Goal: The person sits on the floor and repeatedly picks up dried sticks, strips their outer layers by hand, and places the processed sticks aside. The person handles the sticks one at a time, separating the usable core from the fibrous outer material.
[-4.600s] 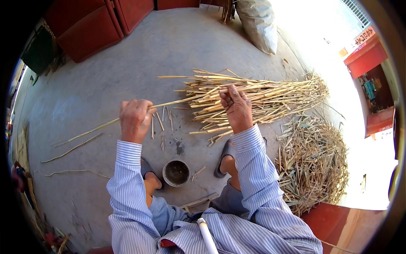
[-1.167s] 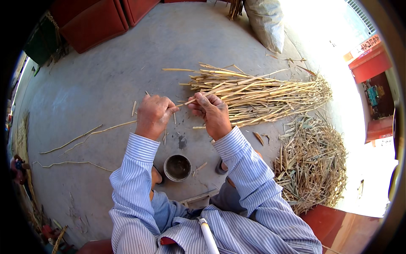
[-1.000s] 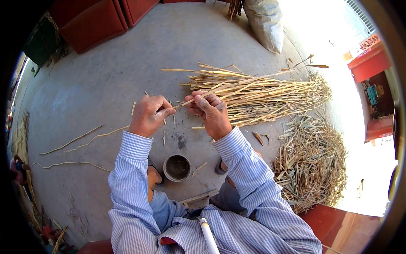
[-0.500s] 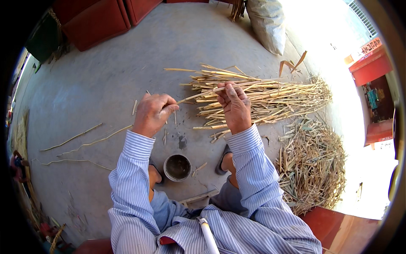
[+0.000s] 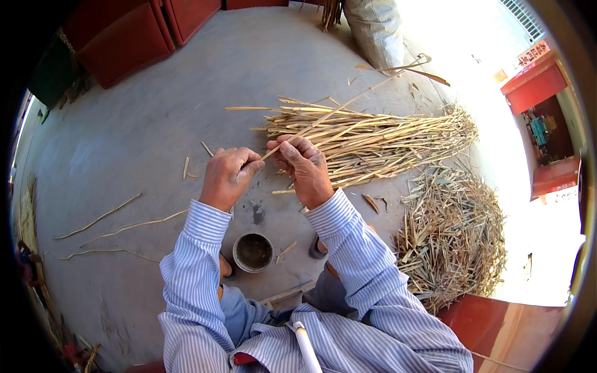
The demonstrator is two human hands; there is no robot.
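Observation:
Between my two hands runs a long, thin, dry straw-coloured stalk (image 5: 348,102), slanting up to the right, with curled brown leaves (image 5: 429,76) at its far end. My left hand (image 5: 231,176) pinches its near end between thumb and fingers. Close beside it, my right hand (image 5: 303,171) grips the same stalk a little further along, thumb on top. Beyond and to the right of my hands lies a big bundle of dry stalks (image 5: 385,140) on the floor. A small round bowl (image 5: 253,252) with dark contents stands below my hands, between my feet.
At the right lies a heap of dry leaf scraps (image 5: 454,242). Several long thin stalks (image 5: 134,227) are spread on the grey floor (image 5: 143,137) at the left. A pale sack (image 5: 376,31) and red seats (image 5: 121,50) stand at the back. A white tube (image 5: 306,348) juts in at the bottom.
My right hand has moved left, close to my left hand. The stalk now tilts up more steeply, its leafy end raised further. The whole view has shifted slightly.

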